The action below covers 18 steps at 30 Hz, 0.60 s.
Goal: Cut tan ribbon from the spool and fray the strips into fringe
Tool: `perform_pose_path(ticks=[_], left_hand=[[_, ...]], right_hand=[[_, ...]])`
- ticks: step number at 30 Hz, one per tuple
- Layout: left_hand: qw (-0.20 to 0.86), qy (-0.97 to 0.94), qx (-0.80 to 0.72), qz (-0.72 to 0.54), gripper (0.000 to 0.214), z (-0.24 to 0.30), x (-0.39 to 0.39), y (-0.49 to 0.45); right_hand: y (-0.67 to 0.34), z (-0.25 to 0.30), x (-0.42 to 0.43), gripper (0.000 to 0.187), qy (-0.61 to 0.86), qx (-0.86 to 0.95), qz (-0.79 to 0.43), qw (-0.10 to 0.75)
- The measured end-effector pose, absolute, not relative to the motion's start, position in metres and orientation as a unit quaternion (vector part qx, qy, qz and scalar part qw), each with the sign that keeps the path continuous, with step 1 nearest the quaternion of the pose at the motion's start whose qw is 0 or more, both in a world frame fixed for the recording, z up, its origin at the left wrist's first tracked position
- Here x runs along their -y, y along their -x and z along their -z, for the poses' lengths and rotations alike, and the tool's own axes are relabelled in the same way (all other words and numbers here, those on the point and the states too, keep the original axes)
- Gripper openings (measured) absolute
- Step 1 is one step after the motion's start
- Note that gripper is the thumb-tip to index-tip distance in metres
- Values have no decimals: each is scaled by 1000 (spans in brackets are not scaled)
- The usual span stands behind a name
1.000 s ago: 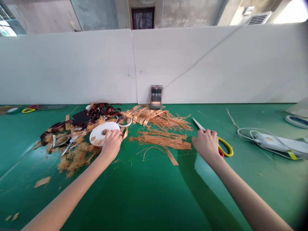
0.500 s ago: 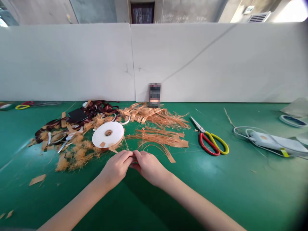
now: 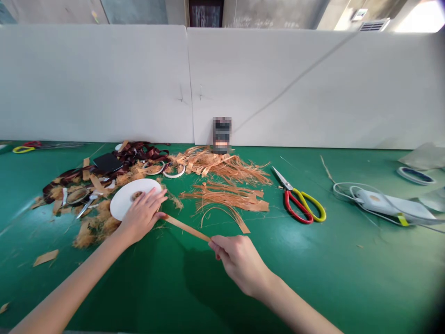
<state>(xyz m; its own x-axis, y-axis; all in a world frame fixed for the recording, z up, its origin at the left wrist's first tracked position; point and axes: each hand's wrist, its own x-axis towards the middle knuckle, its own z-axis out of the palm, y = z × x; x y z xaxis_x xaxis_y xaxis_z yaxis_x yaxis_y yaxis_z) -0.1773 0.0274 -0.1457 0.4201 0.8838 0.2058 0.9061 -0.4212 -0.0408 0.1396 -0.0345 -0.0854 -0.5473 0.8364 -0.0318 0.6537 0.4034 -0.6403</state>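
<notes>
A white spool (image 3: 121, 198) lies on the green tabletop with my left hand (image 3: 143, 214) resting over its right side, fingers stretched out flat. From beside my left thumb a tan ribbon (image 3: 187, 229) runs taut down to the right. Its end is pinched in my right hand (image 3: 239, 260), which is closed above the table. Beyond the ribbon lie frayed tan ribbon strips (image 3: 236, 197), with a larger pile of shredded strips (image 3: 225, 167) behind them. Scissors with one red and one yellow handle (image 3: 301, 199) rest to the right, blades apart.
Tan fibre scraps (image 3: 92, 227), dark brown ribbon (image 3: 144, 155), a black flat object (image 3: 107, 163) and small scissors (image 3: 88, 204) clutter the left. A white power strip with cable (image 3: 392, 204) lies right. A pixelated upright object (image 3: 222, 134) leans on the white partition (image 3: 295, 88).
My hands were together at the middle and have parted. The left moved onto the spool, which shifted left; the right drew back right, with a length of ribbon now stretched between them.
</notes>
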Motion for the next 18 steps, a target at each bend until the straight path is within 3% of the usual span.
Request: perform_pose_path(ticks=[11, 18], left_hand=[[86, 781, 617, 43, 72, 146, -31, 178], [112, 741, 660, 55, 81, 144, -33, 159]], right_hand=[[-244, 95, 40, 37, 555, 733, -381, 95], [-283, 105, 29, 38, 638, 698, -323, 40]])
